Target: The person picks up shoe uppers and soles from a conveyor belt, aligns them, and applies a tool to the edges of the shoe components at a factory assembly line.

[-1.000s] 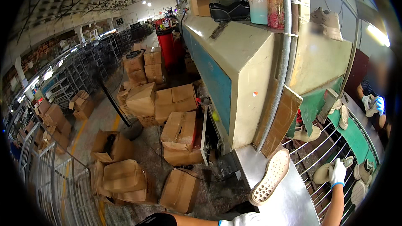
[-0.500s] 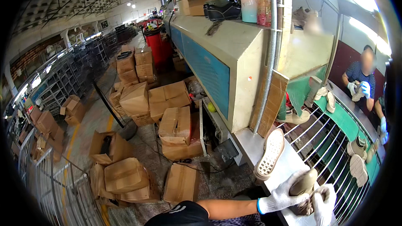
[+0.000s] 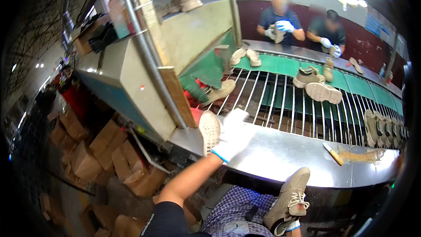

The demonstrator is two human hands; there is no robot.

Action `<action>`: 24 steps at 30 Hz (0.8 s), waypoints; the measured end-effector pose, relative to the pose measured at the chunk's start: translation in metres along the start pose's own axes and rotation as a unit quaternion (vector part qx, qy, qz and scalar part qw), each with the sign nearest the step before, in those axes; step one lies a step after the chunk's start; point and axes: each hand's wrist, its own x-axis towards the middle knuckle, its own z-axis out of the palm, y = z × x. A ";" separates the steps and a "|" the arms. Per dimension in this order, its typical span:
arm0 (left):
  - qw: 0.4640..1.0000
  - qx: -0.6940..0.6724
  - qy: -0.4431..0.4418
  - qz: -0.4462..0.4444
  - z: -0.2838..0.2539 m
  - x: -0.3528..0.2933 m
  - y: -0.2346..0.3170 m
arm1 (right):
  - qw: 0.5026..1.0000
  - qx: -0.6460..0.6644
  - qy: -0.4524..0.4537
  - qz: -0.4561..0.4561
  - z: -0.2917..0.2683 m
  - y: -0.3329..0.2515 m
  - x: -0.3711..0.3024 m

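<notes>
Left hand blurred over tabletop, centre of frame, just beside sole; cannot tell how wide. Right hand, mostly hidden, holding laced shoe toe up, lower right of frame. Knife on tabletop, right of frame.

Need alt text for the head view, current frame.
The gloved right hand holds a beige lace-up shoe, toe up; the motion-blurred gloved left hand is next to a pale perforated sole on a metal counter. Beyond, more shoes rest on a rod rack with green strips, with two co-workers opposite.
</notes>
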 end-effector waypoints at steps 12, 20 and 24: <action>0.893 -0.194 -0.230 -0.334 0.005 -0.012 -0.119 | 0.977 0.212 -0.038 0.007 -0.075 0.058 -0.013; 0.833 -0.437 -0.234 -0.245 0.029 -0.072 0.107 | 0.993 0.108 0.052 0.021 -0.145 0.097 -0.033; 0.835 -0.396 -0.331 -0.188 0.050 -0.112 0.151 | 0.955 0.293 0.049 0.027 -0.155 0.128 -0.049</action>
